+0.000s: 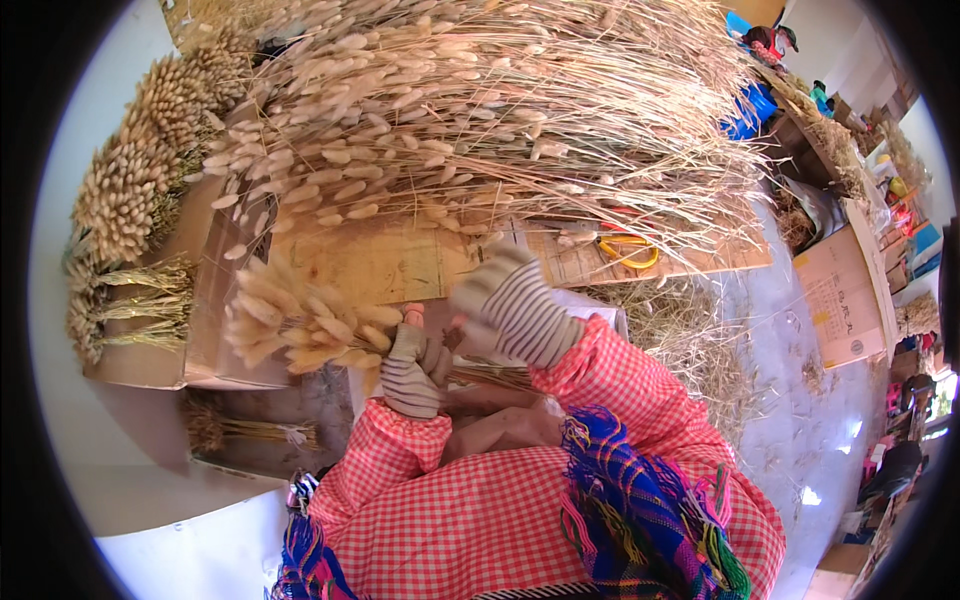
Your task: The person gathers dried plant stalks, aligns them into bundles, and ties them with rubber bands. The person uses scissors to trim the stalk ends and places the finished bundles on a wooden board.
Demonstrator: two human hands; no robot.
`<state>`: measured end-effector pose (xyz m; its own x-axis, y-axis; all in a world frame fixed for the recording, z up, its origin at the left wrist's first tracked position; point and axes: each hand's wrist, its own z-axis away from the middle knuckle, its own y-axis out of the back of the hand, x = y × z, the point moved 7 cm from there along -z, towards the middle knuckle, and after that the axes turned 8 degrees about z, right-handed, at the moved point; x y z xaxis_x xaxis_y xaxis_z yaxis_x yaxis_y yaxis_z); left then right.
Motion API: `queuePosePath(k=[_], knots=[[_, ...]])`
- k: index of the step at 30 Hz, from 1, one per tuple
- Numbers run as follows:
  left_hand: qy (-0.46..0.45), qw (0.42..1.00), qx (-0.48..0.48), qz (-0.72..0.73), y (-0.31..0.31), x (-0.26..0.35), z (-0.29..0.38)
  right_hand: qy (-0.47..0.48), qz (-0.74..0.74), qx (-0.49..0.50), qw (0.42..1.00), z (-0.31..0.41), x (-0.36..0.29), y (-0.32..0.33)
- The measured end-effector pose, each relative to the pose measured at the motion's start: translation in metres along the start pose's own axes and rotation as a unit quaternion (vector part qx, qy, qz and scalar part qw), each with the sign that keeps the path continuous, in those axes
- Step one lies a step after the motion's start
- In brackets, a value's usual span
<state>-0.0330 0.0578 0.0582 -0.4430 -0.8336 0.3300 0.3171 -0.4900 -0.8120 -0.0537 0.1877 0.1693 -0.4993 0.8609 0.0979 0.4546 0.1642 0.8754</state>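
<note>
A bunch of dried bunny-tail grass [307, 322] is gripped in my left hand [412, 371], its fluffy heads spread to the left. The stems run rightward, partly hidden behind my hands. My right hand [514, 307], blurred by motion, hovers just right of the left one, over the edge of the wooden board [360, 259]; whether its fingers hold anything is unclear. Both hands wear striped fingerless gloves. Beyond them a large heap of loose bunny-tail stems [487, 120] covers the board, heads to the left. Yellow-handled scissors [630, 253] lie at the heap's near edge.
At left, a cardboard box [206, 300] carries tied bunny-tail bundles [127, 195]. Another bundle [255, 431] lies below it. Straw scraps [675, 337] litter the floor at right, near a cardboard carton [844, 289] bearing writing. A person [769, 45] is at the far upper right.
</note>
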Motion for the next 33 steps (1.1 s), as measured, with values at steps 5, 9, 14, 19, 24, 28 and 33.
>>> queuePosePath(k=[5,9,14,19,24,28,33], knots=[[-0.009,0.989,-0.137,0.051,-0.008,0.004,-0.005,-0.208,0.239,-0.117,0.941,-0.006,0.087,-0.012],[-0.016,0.976,-0.204,0.071,-0.012,0.007,-0.007,-0.195,0.196,-0.203,0.939,-0.006,0.108,-0.024],[-0.010,0.991,-0.119,0.054,-0.004,0.006,-0.006,-0.088,0.042,-0.181,0.979,-0.011,0.102,-0.010],[-0.019,0.995,-0.097,0.030,-0.010,0.009,-0.001,-0.037,-0.036,-0.179,0.983,-0.015,0.107,-0.014],[-0.027,0.998,-0.050,0.019,-0.010,0.011,0.002,-0.056,-0.018,-0.051,0.997,-0.024,0.131,-0.011],[-0.040,0.995,-0.088,0.031,-0.012,0.013,0.001,-0.161,-0.220,-0.020,0.962,-0.021,0.149,-0.004],[-0.031,0.994,-0.089,0.056,-0.007,0.009,-0.003,-0.040,0.225,-0.327,0.917,-0.011,0.121,-0.012]])
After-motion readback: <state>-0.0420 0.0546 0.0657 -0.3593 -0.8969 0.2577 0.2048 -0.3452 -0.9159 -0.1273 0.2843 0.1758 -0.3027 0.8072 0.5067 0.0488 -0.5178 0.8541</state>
